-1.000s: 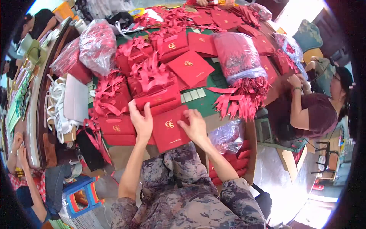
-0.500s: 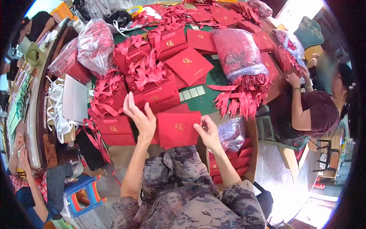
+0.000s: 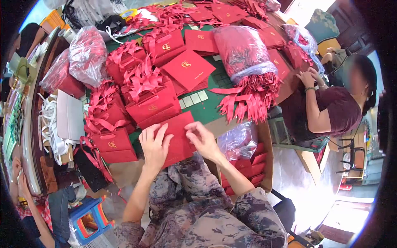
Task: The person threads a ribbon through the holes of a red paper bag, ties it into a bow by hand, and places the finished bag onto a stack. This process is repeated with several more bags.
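Note:
A flat red paper bag (image 3: 178, 131) lies tilted at the table's near edge, above my lap, with no gold logo showing on it. My left hand (image 3: 155, 145) rests on its left part, fingers spread and bent. At its right edge is my right hand (image 3: 202, 141), fingers curled with a gap between thumb and fingertips; I see nothing gripped there. Just beyond stand red gift bags (image 3: 153, 105) with ribbon handles and gold logos. A stack of flat red bags (image 3: 188, 70) lies further back.
Clear plastic wraps a large red bundle (image 3: 244, 51) with loose ribbons. An open carton (image 3: 268, 165) at my right holds red packs. White straps (image 3: 49, 124) and a white box (image 3: 69, 115) sit left. A co-worker (image 3: 331, 105) sits at right; a blue stool (image 3: 89, 219) stands lower left.
My right hand has let go of the logo-marked bag's edge and moved left. My left hand has come down onto the red bag. The logo is out of sight, and the view has shifted.

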{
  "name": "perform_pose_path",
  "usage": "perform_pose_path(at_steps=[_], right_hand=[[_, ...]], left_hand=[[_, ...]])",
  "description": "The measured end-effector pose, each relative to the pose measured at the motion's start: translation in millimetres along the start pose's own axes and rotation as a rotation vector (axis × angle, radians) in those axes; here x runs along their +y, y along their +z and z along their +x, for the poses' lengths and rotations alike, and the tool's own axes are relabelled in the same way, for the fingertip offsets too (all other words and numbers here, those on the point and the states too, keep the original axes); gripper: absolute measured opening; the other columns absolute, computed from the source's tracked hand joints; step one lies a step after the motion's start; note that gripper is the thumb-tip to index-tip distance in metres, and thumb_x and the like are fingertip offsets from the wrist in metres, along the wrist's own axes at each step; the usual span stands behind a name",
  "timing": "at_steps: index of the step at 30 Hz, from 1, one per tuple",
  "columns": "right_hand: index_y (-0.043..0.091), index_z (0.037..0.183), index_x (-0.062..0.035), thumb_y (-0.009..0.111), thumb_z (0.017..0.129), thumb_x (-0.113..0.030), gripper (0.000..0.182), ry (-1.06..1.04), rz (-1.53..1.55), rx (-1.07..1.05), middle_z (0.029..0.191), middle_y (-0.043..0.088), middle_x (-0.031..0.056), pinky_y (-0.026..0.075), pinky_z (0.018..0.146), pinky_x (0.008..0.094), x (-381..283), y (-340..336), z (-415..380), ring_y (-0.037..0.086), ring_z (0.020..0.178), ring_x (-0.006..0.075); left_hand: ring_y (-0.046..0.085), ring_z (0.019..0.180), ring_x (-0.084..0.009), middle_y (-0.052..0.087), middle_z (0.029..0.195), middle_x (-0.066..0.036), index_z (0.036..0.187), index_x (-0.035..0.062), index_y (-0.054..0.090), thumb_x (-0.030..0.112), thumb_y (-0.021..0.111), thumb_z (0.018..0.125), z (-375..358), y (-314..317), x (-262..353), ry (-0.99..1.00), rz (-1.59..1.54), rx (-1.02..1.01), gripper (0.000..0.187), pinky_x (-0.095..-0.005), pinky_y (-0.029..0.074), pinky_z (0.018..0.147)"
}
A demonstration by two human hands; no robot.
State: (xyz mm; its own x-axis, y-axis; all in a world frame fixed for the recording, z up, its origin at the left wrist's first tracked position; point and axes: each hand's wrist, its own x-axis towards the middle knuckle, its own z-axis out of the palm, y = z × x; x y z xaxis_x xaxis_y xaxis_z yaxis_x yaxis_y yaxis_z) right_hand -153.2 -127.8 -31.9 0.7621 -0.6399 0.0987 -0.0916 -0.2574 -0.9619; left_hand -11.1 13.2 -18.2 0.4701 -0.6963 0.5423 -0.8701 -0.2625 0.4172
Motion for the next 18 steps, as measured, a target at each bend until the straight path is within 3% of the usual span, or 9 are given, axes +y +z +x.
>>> perform_pose_path(at_steps=[1, 2, 4, 6, 8, 12, 14, 18], right_hand=[[0.060, 0.112, -0.0025, 0.067, 0.094, -0.008, 0.019, 0.015, 0.018, 0.041, 0.094, 0.061, 0.0051, 0.052, 0.074, 0.0282, 1, -5, 1, 0.061, 0.085, 0.0121], [0.062, 0.115, -0.0033, 0.066, 0.093, -0.006, 0.023, -0.078, -0.173, 0.110, 0.098, 0.064, 0.0097, 0.055, 0.076, 0.0312, 2, -18, 4, 0.066, 0.088, 0.0185], [0.062, 0.114, -0.0056, 0.068, 0.088, -0.004, 0.027, -0.173, -0.495, 0.220, 0.100, 0.062, 0.0129, 0.054, 0.078, 0.0352, 17, -47, 14, 0.065, 0.089, 0.0273], [0.063, 0.111, -0.0083, 0.069, 0.082, -0.003, 0.029, -0.188, -0.716, 0.325, 0.101, 0.059, 0.0132, 0.050, 0.085, 0.0460, 25, -73, 24, 0.058, 0.097, 0.0376], [0.063, 0.112, -0.0104, 0.070, 0.082, -0.005, 0.031, -0.227, -0.929, 0.335, 0.101, 0.057, 0.0120, 0.049, 0.084, 0.0460, 36, -93, 36, 0.057, 0.095, 0.0365], [0.068, 0.104, -0.0113, 0.074, 0.081, -0.010, 0.024, -0.296, -0.902, 0.294, 0.099, 0.057, 0.0108, 0.050, 0.081, 0.0447, 47, -100, 52, 0.057, 0.093, 0.0335], [0.069, 0.092, -0.0099, 0.074, 0.081, -0.011, 0.012, -0.318, -0.936, 0.291, 0.095, 0.059, 0.0100, 0.050, 0.077, 0.0433, 51, -101, 57, 0.057, 0.092, 0.0321], [0.069, 0.091, -0.0102, 0.073, 0.082, -0.011, 0.010, -0.373, -0.916, 0.241, 0.095, 0.061, 0.0080, 0.049, 0.078, 0.0430, 44, -96, 55, 0.058, 0.092, 0.0309]], left_hand=[[0.057, 0.103, -0.0280, 0.062, 0.110, -0.009, 0.117, 0.0096, 0.068, 0.018, 0.079, 0.079, -5, 7, -8, -0.023, -0.003, -0.015, 0.040, -0.0423, 0.042, 0.089], [0.057, 0.103, -0.0283, 0.062, 0.110, -0.009, 0.117, 0.0095, 0.068, 0.017, 0.079, 0.080, -9, 13, -14, -0.048, -0.005, -0.030, 0.040, -0.0420, 0.042, 0.088], [0.057, 0.103, -0.0287, 0.062, 0.109, -0.010, 0.115, 0.0097, 0.068, 0.016, 0.078, 0.080, -16, 21, -23, -0.064, -0.012, -0.049, 0.037, -0.0415, 0.043, 0.087], [0.057, 0.102, -0.0293, 0.062, 0.109, -0.010, 0.118, 0.0085, 0.067, 0.014, 0.077, 0.081, -20, 26, -27, -0.069, -0.039, -0.116, 0.039, -0.0417, 0.043, 0.087], [0.056, 0.102, -0.0298, 0.061, 0.109, -0.010, 0.120, 0.0076, 0.066, 0.015, 0.076, 0.082, -17, 27, -24, -0.080, -0.032, -0.104, 0.040, -0.0420, 0.042, 0.087], [0.054, 0.104, -0.0311, 0.060, 0.112, -0.011, 0.125, 0.0048, 0.062, 0.020, 0.075, 0.083, -13, 16, -17, -0.083, 0.015, -0.080, 0.046, -0.0430, 0.042, 0.088], [0.054, 0.105, -0.0311, 0.060, 0.113, -0.011, 0.124, 0.0052, 0.063, 0.022, 0.076, 0.083, -13, 10, -15, -0.118, 0.044, -0.106, 0.047, -0.0432, 0.042, 0.088], [0.052, 0.107, -0.0308, 0.059, 0.115, -0.010, 0.123, 0.0059, 0.064, 0.026, 0.078, 0.081, -18, 10, -20, -0.122, 0.052, -0.158, 0.049, -0.0432, 0.041, 0.088]])
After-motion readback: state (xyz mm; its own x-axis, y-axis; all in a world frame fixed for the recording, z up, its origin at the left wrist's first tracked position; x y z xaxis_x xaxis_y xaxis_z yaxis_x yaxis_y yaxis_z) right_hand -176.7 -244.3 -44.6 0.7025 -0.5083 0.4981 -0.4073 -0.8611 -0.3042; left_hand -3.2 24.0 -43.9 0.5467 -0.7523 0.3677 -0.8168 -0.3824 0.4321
